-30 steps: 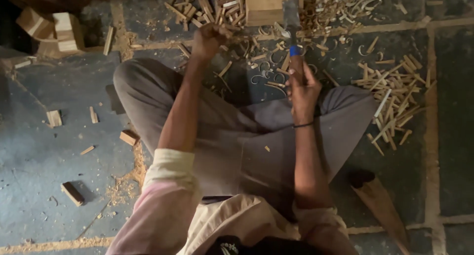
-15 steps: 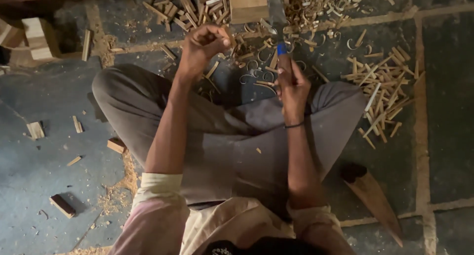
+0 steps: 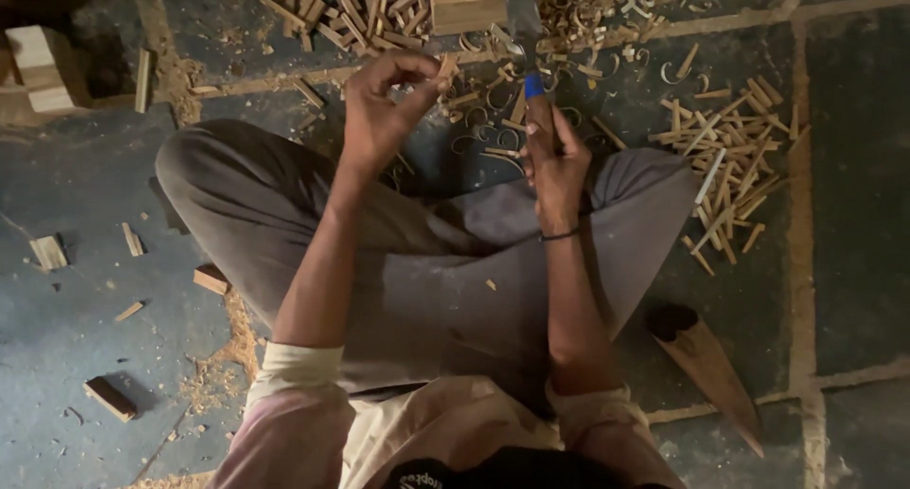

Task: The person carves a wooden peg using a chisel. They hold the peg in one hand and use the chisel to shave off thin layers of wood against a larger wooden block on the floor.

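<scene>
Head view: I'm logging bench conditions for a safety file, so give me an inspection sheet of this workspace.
Surface: dark stone floor with pale joints; person sits cross-legged on it.
Job's things: small wood piece pinched in left hand; blue-tipped tool gripped in right hand, blade toward wood block.
Clutter: curled shavings, stick pile, offcuts, sawdust, pointed wooden wedge.
Grippers: both hands bare; dark band on right wrist.
Cables: nothing seen.
Surroundings: pale blocks at far left; dim light.
</scene>
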